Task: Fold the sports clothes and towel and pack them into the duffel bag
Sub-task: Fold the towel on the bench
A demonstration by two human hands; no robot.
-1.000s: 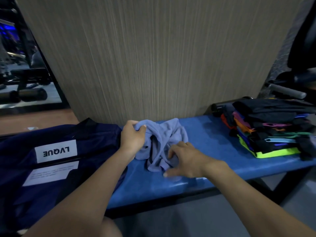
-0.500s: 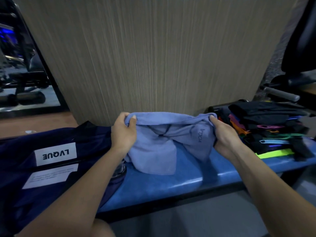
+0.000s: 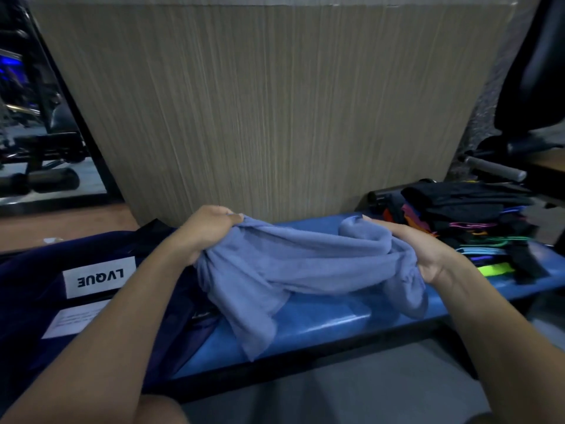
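We reach both bare forearms forward from the lower corners of the view, converging slightly. Our left hand (image 3: 211, 231) is knuckles-up, fingers curled tight into a fist around a bunch of the towel (image 3: 293, 264). Our right hand (image 3: 419, 252) sits level with it and well apart, palm turned inward, fingers wrapped around the other end of the cloth, thumb side toward us.

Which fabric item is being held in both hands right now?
The light blue towel, stretched between the left hand and right hand above the bench. The stacked clothes sit untouched at the right.
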